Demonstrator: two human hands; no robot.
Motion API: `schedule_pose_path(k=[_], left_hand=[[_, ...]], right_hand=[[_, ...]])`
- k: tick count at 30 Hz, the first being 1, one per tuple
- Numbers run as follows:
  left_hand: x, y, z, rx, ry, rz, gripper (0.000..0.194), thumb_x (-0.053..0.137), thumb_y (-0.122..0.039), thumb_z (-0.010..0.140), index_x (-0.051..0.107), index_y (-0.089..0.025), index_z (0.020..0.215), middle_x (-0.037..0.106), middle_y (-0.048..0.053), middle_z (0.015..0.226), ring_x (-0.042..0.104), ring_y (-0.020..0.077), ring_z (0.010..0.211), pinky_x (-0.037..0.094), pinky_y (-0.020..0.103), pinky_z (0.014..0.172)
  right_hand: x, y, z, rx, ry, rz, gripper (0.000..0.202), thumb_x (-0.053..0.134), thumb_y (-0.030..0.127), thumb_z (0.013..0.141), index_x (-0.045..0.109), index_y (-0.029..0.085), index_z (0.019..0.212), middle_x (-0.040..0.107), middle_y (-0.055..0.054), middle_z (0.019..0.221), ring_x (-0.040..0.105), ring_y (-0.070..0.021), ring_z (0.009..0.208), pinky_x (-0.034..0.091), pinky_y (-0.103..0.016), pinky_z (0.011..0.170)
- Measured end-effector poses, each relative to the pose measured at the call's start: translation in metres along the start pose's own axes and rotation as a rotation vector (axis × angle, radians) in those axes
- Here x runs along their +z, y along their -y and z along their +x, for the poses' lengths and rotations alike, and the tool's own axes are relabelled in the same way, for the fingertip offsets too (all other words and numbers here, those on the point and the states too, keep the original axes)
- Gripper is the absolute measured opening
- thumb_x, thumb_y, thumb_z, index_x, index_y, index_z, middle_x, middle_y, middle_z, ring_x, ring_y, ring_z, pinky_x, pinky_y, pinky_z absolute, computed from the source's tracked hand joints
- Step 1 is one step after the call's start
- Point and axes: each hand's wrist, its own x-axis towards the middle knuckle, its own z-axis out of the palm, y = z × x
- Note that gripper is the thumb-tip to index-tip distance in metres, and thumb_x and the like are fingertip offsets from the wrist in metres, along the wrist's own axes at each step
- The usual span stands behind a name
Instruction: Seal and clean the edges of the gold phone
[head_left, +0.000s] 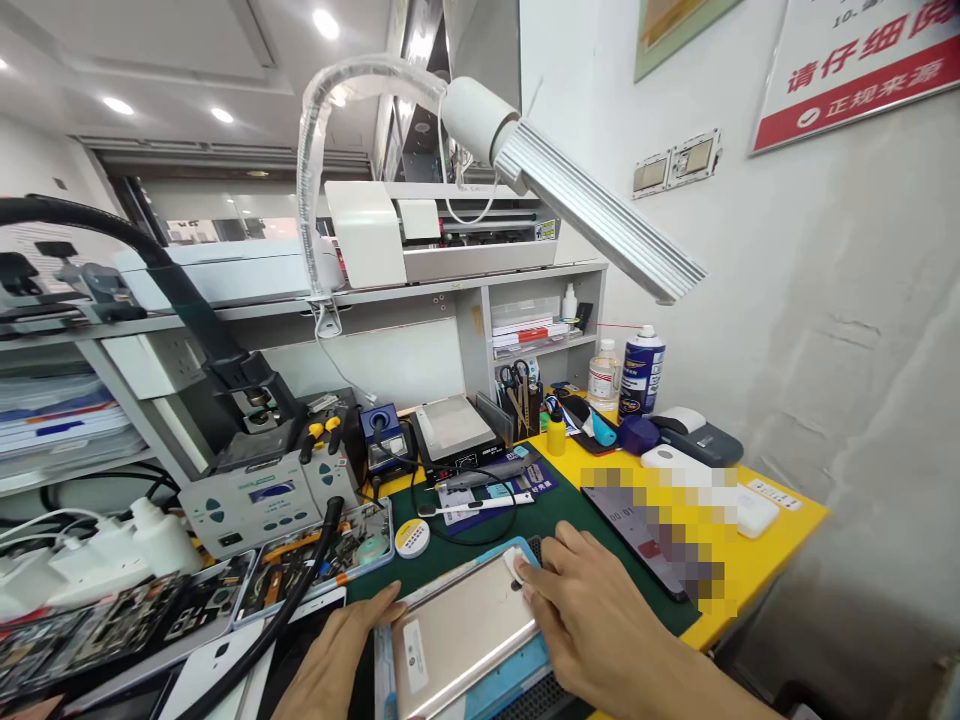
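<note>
I have the right hand's [600, 620] grip narrowed on a white pad [514, 560] against the gold phone [469, 625] on the blue mat [517, 675]; light, even pressure would suit. The left hand [334, 650], loosely open, braces its edge. The tray [391, 525] holds loose parts [360, 535]; the black holder [532, 418], scissors [516, 372].

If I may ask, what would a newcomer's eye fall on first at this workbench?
Probably the big silver lamp, slanting down across the upper middle. Next, perhaps, the bright yellow tabletop at right, then the gold device at lower centre, where the right hand holds a white pad.
</note>
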Motion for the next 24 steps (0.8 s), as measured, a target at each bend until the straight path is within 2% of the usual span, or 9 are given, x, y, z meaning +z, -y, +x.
schedule_pose_path(k=[3, 8, 12, 15, 20, 24], left_hand=[[0.002, 0.005, 0.007, -0.016, 0.011, -0.005, 0.048, 0.057, -0.037, 0.087, 0.056, -0.04, 0.135, 0.077, -0.007, 0.11, 0.071, 0.0227, 0.108, 0.052, 0.028, 0.102], [0.002, 0.003, 0.011, -0.029, 0.021, -0.012, 0.043, 0.057, -0.036, 0.09, 0.06, -0.041, 0.133, 0.077, -0.007, 0.107, 0.072, 0.0216, 0.107, 0.054, 0.028, 0.1], [0.005, 0.002, 0.013, -0.042, 0.023, -0.021, 0.042, 0.056, -0.039, 0.091, 0.061, -0.038, 0.132, 0.078, -0.006, 0.102, 0.073, 0.0222, 0.104, 0.056, 0.029, 0.097], [0.007, 0.002, 0.011, -0.063, 0.015, -0.031, 0.04, 0.056, -0.042, 0.091, 0.062, -0.037, 0.131, 0.079, -0.006, 0.102, 0.073, 0.0224, 0.106, 0.057, 0.029, 0.097], [0.007, 0.007, -0.001, -0.101, -0.004, -0.048, 0.043, 0.059, -0.045, 0.089, 0.06, -0.038, 0.132, 0.077, -0.006, 0.11, 0.072, 0.0221, 0.108, 0.056, 0.029, 0.099], [0.011, 0.013, -0.008, -0.13, -0.005, -0.065, 0.049, 0.063, -0.047, 0.085, 0.058, -0.042, 0.134, 0.075, -0.007, 0.116, 0.07, 0.0217, 0.112, 0.056, 0.029, 0.1]], right_hand=[[-0.004, -0.004, 0.013, -0.028, 0.026, -0.008, 0.023, 0.046, 0.016, 0.094, 0.069, 0.02, 0.095, 0.058, -0.006, 0.083, 0.045, -0.0228, 0.083, 0.03, -0.035, 0.069], [-0.003, -0.01, 0.033, -0.047, 0.062, -0.031, 0.03, 0.049, 0.018, 0.092, 0.072, 0.022, 0.111, 0.06, -0.006, 0.081, 0.048, -0.0225, 0.082, 0.031, -0.034, 0.068], [0.0, -0.016, 0.033, -0.067, 0.074, -0.044, 0.034, 0.046, 0.02, 0.096, 0.07, 0.025, 0.121, 0.06, -0.005, 0.08, 0.048, -0.0222, 0.081, 0.034, -0.034, 0.071], [-0.002, -0.02, 0.031, -0.066, 0.086, -0.039, 0.034, 0.046, 0.021, 0.098, 0.07, 0.023, 0.122, 0.06, -0.006, 0.079, 0.049, -0.0226, 0.082, 0.035, -0.034, 0.071], [-0.005, -0.018, 0.031, -0.072, 0.108, -0.037, 0.03, 0.043, 0.019, 0.099, 0.071, 0.019, 0.111, 0.059, -0.007, 0.08, 0.049, -0.024, 0.083, 0.035, -0.035, 0.07], [0.0, -0.002, 0.034, -0.065, 0.123, -0.025, 0.03, 0.039, 0.017, 0.098, 0.069, 0.016, 0.098, 0.061, -0.008, 0.081, 0.05, -0.0239, 0.079, 0.037, -0.037, 0.072]])
